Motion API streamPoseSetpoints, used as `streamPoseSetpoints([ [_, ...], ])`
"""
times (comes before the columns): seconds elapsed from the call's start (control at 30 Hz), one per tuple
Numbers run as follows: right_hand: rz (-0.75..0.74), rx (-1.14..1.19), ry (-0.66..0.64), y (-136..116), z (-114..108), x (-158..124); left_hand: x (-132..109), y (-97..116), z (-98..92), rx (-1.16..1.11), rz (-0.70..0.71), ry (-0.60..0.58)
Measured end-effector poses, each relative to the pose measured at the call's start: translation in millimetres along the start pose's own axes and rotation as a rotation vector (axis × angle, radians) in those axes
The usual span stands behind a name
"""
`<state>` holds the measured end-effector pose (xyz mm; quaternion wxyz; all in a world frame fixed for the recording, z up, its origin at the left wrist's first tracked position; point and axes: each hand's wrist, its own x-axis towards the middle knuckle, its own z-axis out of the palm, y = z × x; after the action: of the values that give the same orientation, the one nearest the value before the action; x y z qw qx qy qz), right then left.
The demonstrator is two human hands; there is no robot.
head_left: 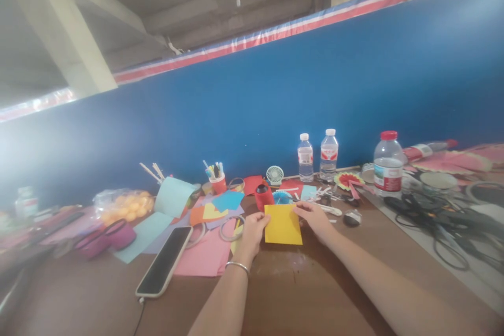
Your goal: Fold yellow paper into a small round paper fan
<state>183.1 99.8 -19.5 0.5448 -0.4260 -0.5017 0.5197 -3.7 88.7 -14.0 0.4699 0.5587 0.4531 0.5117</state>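
A square sheet of yellow paper (283, 226) is held up over the brown table, between my two hands. My left hand (254, 231) pinches its left edge near the upper corner, a silver bangle (237, 268) around that wrist. At the upper right corner, the fingers of my right hand (314, 216) are closed on the same sheet. Just behind the paper stands a dark red cylinder (263, 198), its lower part partly hidden. A blue folded paper piece (282, 198) shows above the sheet's top edge.
Left lie a phone (165, 262) with a cable, pink paper (200, 260), tape rolls (231, 228) and a bag of orange balls (125, 207). Behind stand a pen cup (218, 184), a small fan (274, 175) and water bottles (329, 155). A larger bottle (388, 168) and black cables (441, 226) are right.
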Motion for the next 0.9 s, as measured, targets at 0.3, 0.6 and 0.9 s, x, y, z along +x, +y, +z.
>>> streamPoseSetpoints([
  [0.3, -0.092, -0.442, 0.047, -16.6, -2.2, -3.3, 5.9, 4.7, -5.0, 0.068, 0.024, 0.025],
  [0.6, -0.076, -0.371, 0.144, -10.9, -4.1, -1.4, 5.2, 3.6, -5.3, -0.073, -0.028, -0.049],
  [0.9, 0.009, -0.062, -0.101, -1.5, -0.7, 0.5, 8.5, -0.9, -7.6, -0.187, -0.090, -0.017],
])
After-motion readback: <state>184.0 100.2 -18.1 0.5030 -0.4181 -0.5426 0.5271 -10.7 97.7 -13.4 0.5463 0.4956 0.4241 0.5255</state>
